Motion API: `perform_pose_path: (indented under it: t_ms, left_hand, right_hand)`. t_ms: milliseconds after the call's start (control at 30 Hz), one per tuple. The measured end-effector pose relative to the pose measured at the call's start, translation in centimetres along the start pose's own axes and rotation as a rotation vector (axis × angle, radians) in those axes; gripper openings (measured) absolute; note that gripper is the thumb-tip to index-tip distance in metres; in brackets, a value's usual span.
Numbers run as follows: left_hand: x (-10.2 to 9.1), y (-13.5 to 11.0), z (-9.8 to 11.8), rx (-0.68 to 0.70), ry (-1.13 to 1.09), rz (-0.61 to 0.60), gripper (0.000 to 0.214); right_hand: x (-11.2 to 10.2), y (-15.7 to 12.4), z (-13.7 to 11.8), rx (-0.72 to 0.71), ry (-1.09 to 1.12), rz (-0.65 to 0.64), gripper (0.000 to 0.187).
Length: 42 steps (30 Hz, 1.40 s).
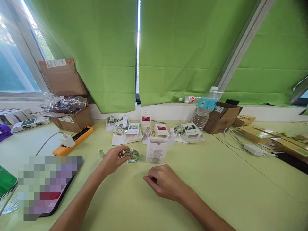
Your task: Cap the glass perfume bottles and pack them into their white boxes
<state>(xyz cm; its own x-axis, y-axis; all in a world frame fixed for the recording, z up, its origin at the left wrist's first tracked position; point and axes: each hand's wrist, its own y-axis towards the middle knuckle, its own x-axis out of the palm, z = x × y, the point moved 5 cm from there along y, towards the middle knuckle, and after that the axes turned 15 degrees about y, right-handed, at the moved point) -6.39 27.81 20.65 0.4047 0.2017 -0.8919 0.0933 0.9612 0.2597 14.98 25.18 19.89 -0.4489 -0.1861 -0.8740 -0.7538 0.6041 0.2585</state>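
My left hand (113,159) grips a small round glass perfume bottle (132,155) that rests on the pale green table (216,179). A tiny clear cap (101,154) stands just left of that hand. My right hand (165,183) lies on the table below a white carton (156,150), fingers curled in; whether it holds anything is hidden. Behind the carton, more round bottles (118,130) and small white boxes (162,130) with flower pictures sit on white cards.
An orange power strip (77,140) with a white plug lies at the left, near a pixelated tablet (49,186). Cardboard boxes (72,120) stand left and right. A water bottle (204,109) stands at the back. A white charger and cable (253,149) lie at the right.
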Motion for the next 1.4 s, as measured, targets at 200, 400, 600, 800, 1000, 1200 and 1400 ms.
perform_pose_path:
  t_ms: [200, 400, 600, 800, 1000, 1200, 1400]
  left_hand:
    - [0.7, 0.0, 0.1, 0.007, -0.024, -0.015, 0.033]
    - [0.7, -0.3, 1.2, 0.023, -0.058, -0.036, 0.031]
    - [0.9, -0.4, 1.8, 0.03, -0.073, -0.043, 0.033]
    - [0.8, -0.6, 1.9, 0.03, -0.087, -0.049, 0.039]
    - [-0.9, -0.3, 0.9, -0.098, 0.007, 0.035, 0.041]
    - [-3.1, -1.2, -4.3, -0.424, 0.285, 0.151, 0.043]
    - [-2.5, -2.0, -7.9, -0.529, 0.373, -0.021, 0.035]
  right_hand:
    - [0.2, 0.1, 0.2, 0.022, -0.004, -0.002, 0.036]
    - [0.2, 0.1, 0.3, 0.03, -0.014, -0.004, 0.035]
    - [0.1, 0.1, 0.3, 0.025, -0.014, -0.007, 0.036]
    - [0.0, 0.2, 0.3, 0.029, -0.016, 0.001, 0.036]
    - [-0.1, 0.2, 0.4, 0.029, -0.014, 0.007, 0.037]
    - [-0.1, 0.1, 0.5, 0.029, -0.024, 0.006, 0.038]
    - [0.0, 0.1, 0.5, 0.03, -0.015, 0.002, 0.038]
